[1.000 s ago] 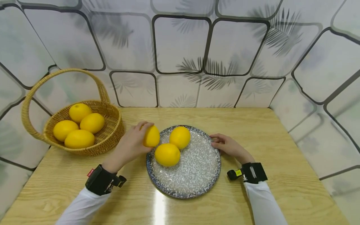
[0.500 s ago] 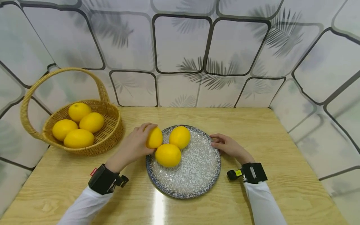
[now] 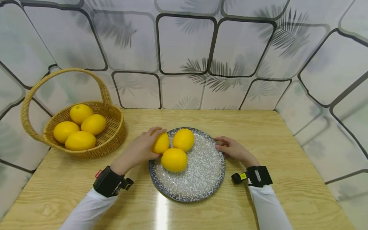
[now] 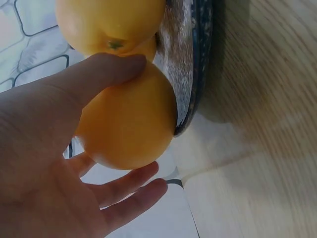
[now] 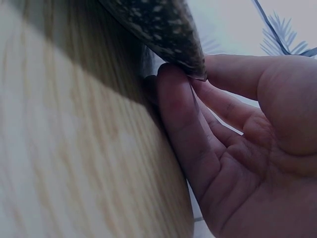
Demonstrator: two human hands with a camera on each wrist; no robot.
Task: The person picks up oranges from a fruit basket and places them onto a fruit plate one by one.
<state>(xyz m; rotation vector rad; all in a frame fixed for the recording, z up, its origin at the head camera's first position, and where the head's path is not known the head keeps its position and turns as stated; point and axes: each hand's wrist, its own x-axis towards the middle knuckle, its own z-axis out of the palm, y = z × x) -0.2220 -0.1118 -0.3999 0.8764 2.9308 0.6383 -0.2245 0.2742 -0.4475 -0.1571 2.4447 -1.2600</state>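
My left hand [image 3: 141,148] grips a yellow lemon [image 3: 161,143] at the left rim of the speckled grey plate [image 3: 201,169]. In the left wrist view, the thumb lies across the top of this lemon [image 4: 131,119] and the fingers curve round its far side. Two more lemons rest on the plate, one at the back [image 3: 183,140] and one in front [image 3: 174,159], close against the held one. At the plate's right edge, my right hand [image 3: 234,149] pinches the dark rim [image 5: 168,39], with digits above and below it.
A wicker basket [image 3: 116,134] with a tall handle stands at the left, holding several lemons [image 3: 80,141]. Patterned panels [image 3: 184,44] rise behind the wooden table [image 3: 258,127] and along its sides.
My left hand has moved right with its lemon, further over the plate. The front lemon has shifted slightly right. My right hand stays at the rim.
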